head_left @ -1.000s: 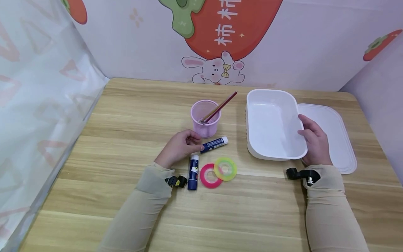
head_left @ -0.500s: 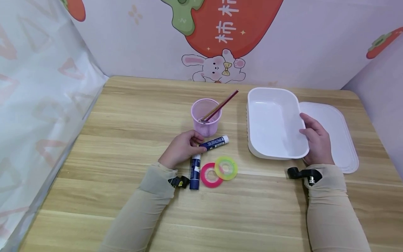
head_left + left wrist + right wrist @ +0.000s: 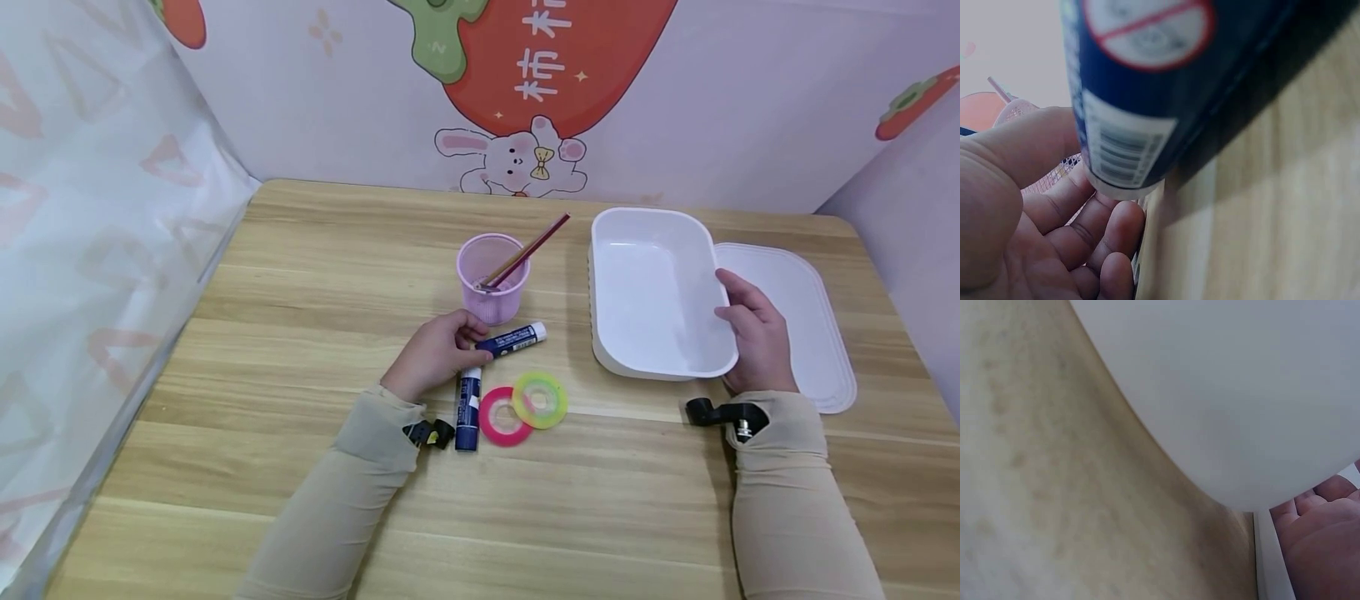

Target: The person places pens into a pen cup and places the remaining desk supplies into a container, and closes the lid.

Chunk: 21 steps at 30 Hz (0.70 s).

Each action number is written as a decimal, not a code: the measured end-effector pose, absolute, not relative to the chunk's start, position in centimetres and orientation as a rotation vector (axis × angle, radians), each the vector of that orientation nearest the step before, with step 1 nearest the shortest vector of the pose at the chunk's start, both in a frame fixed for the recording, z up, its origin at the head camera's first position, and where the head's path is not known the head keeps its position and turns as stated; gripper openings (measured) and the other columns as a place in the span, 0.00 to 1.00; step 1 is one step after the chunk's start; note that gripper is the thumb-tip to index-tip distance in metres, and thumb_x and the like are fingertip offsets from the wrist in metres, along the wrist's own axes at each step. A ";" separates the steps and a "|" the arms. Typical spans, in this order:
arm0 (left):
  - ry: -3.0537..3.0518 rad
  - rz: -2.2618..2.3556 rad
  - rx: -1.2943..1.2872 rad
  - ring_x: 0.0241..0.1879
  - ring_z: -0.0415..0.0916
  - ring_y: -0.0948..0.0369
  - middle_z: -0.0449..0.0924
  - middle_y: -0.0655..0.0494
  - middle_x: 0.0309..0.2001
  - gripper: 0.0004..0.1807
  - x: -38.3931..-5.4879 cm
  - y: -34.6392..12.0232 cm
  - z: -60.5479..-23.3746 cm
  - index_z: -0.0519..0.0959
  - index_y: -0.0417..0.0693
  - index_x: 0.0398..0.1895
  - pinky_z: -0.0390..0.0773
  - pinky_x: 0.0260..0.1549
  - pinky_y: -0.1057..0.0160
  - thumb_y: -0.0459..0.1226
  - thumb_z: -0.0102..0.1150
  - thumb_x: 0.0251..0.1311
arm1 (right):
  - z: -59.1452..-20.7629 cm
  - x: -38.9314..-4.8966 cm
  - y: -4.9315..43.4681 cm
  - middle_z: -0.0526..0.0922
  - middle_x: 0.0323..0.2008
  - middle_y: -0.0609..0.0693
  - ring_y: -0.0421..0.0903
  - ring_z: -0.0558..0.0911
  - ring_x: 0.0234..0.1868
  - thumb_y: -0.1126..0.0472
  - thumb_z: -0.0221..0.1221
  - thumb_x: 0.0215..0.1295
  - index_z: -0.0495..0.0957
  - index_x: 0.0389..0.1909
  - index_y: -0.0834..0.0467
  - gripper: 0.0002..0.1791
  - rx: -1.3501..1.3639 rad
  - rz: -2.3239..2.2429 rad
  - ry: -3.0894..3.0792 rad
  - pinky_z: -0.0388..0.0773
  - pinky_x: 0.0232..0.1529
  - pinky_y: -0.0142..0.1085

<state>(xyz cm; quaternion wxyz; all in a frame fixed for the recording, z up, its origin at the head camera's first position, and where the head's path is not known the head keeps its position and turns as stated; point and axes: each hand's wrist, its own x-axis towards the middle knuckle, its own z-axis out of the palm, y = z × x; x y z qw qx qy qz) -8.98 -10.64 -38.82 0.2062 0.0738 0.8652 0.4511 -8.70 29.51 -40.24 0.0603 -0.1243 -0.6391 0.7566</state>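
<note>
- Edging a little farther over the navy end of the slanted glue stick [image 3: 513, 340] with the left hand [image 3: 433, 353] than a second ago, even after discounting the slight drift of the head view.
- Pinching that end between thumb and fingers, judging from above; cannot tell how firmly, with the second glue stick [image 3: 467, 415] blocking the contact in the left wrist view.
- Lying aslant just in front of the pink cup [image 3: 491, 312], to judge by the head view: the slanted glue stick, apparently not lifted off the table [image 3: 600, 500].
- Bringing the fingers just beside the cup too; cannot tell whether touching.
- Gripping the white box [image 3: 651, 287] by its side wall with the right hand [image 3: 761, 343], at the rim, much as a second ago and partly over the pale lid [image 3: 819, 337].
- Suggesting, for the work in hand, a turn from reaching to holding on the left, while steadying the box on the right.
- Leaving the overlapping pink ring [image 3: 491, 428] and yellow ring [image 3: 557, 412] untouched.
</note>
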 end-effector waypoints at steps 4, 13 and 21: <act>2.410 1.237 0.223 0.42 0.76 0.57 0.82 0.54 0.43 0.17 -9.0 -10.8 -38.8 0.81 0.46 0.49 0.78 0.46 0.59 0.36 0.72 0.57 | -40.1 -8.8 29.5 0.61 0.76 0.51 0.48 0.65 0.72 0.68 0.43 0.75 0.68 0.73 0.54 0.27 -0.383 2.276 -1.961 0.78 0.49 0.26; 2.426 1.242 0.242 0.41 0.78 0.58 0.83 0.54 0.41 0.14 -8.9 -11.0 -38.7 0.82 0.46 0.47 0.80 0.45 0.59 0.36 0.72 0.57 | -39.9 -8.7 29.4 0.60 0.76 0.50 0.47 0.64 0.73 0.68 0.44 0.76 0.68 0.73 0.53 0.27 -0.402 2.291 -1.954 0.78 0.49 0.25; 2.412 1.298 0.218 0.41 0.80 0.58 0.84 0.54 0.40 0.13 -9.1 -11.3 -38.7 0.84 0.45 0.46 0.81 0.44 0.60 0.36 0.71 0.59 | -40.1 -8.6 29.6 0.60 0.76 0.50 0.47 0.65 0.72 0.68 0.43 0.76 0.68 0.73 0.52 0.27 -0.394 2.288 -1.968 0.78 0.49 0.25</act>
